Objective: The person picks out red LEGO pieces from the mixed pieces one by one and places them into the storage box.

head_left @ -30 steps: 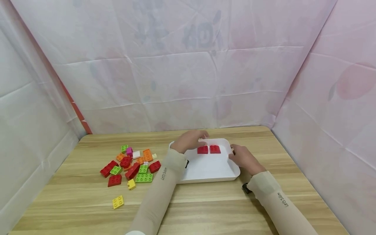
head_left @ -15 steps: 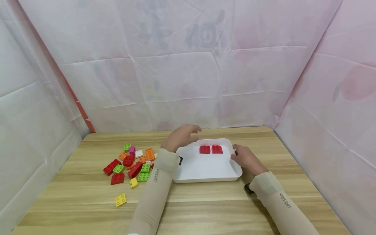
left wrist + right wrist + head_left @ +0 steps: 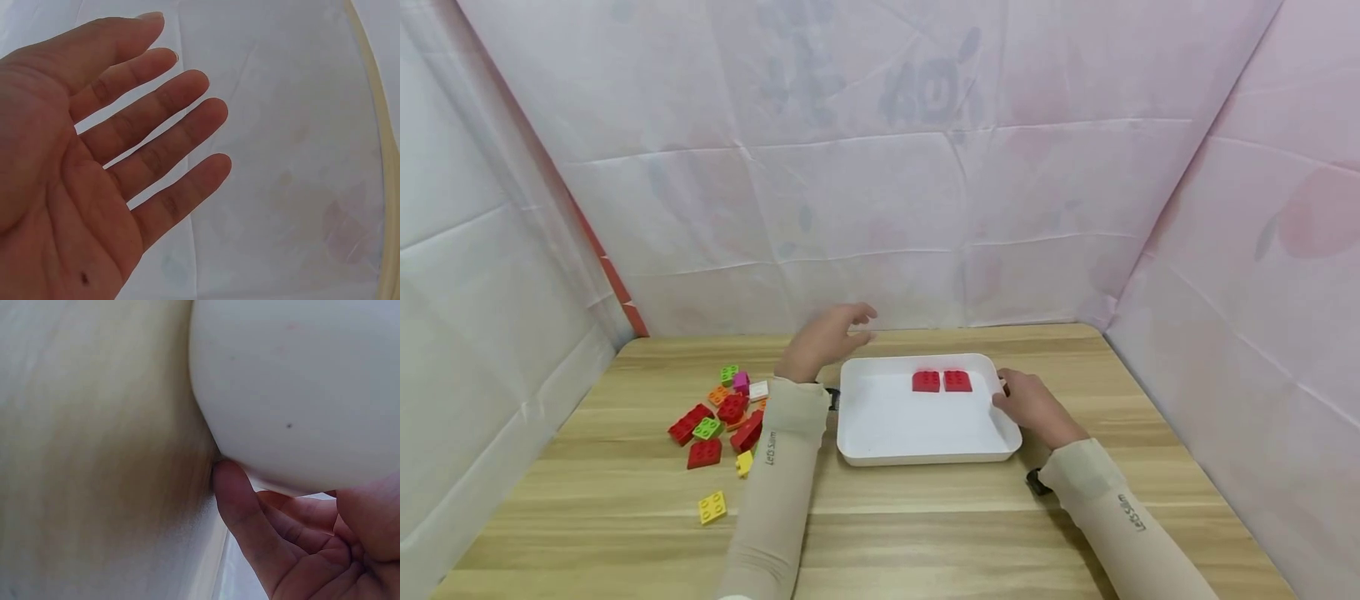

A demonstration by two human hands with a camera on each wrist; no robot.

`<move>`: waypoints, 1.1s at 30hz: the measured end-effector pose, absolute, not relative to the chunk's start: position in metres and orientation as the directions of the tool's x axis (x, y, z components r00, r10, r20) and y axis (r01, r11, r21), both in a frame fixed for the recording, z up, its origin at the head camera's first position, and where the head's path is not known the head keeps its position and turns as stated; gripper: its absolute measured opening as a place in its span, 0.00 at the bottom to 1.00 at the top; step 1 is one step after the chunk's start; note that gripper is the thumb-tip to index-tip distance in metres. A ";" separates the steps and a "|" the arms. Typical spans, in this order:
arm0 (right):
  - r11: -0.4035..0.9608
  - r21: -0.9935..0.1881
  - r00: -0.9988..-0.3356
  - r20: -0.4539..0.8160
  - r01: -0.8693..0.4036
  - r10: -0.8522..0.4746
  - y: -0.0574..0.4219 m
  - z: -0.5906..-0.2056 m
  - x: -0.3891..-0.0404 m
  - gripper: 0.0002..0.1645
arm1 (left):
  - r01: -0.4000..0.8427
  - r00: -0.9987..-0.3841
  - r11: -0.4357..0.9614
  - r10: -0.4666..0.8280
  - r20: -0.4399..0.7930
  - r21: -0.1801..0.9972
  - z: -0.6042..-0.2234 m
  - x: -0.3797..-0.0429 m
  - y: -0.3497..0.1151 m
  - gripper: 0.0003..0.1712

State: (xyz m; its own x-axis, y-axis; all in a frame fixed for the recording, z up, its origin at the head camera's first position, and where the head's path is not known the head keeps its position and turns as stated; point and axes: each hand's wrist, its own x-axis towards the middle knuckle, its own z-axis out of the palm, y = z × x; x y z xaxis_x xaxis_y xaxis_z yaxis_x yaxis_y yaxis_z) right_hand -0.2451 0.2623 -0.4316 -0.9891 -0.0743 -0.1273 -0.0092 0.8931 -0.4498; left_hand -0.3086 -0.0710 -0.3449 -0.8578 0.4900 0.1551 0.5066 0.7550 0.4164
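A shallow white tray [image 3: 880,425] lies on the wooden table, with two red toy building bricks, one [image 3: 926,382] beside the other [image 3: 957,382], near its far wall. My right hand [image 3: 1033,408] grips the tray's right edge; in the right wrist view its fingers [image 3: 236,490] curl at the white wall [image 3: 294,375]. Off the tray's far left corner, my left hand [image 3: 827,340] is raised with nothing in it. The left wrist view shows that palm [image 3: 69,187] bare and the fingers spread and relaxed.
Left of the tray lies a loose pile of bricks: red [image 3: 688,423], green [image 3: 707,428], magenta [image 3: 742,382], white [image 3: 758,390] and orange [image 3: 718,396]. The left sleeve [image 3: 782,492] covers part of it. A yellow brick [image 3: 712,507] lies nearer. Cloth walls [image 3: 880,208] stand around the table.
My left hand has moved left, from over the tray to beyond its far left corner, and its sleeve now hides more of the pile. The right hand stays on the tray's edge.
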 end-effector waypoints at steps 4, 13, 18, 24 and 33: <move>0.896 -0.444 -0.990 -0.118 -0.018 -0.079 0.263 -0.430 -0.246 0.29 | 0.496 -0.864 0.749 0.474 0.168 0.439 -0.338 -0.306 -0.084 0.21; 0.894 -0.447 -0.989 -0.106 -0.042 -0.100 0.263 -0.429 -0.246 0.29 | 0.519 -0.854 0.734 0.466 0.231 0.439 -0.327 -0.300 -0.107 0.20; 0.896 -0.442 -0.989 -0.116 -0.029 -0.089 0.262 -0.429 -0.246 0.29 | 0.520 -0.854 0.733 0.463 0.238 0.438 -0.326 -0.297 -0.116 0.20; 0.896 -0.442 -0.988 -0.123 -0.027 -0.091 0.261 -0.429 -0.248 0.30 | 0.493 -0.869 0.750 0.442 0.221 0.442 -0.323 -0.292 -0.123 0.20; 0.891 -0.453 -0.985 -0.158 0.005 -0.075 0.263 -0.432 -0.247 0.31 | 0.464 -0.885 0.771 0.416 0.208 0.437 -0.320 -0.282 -0.130 0.21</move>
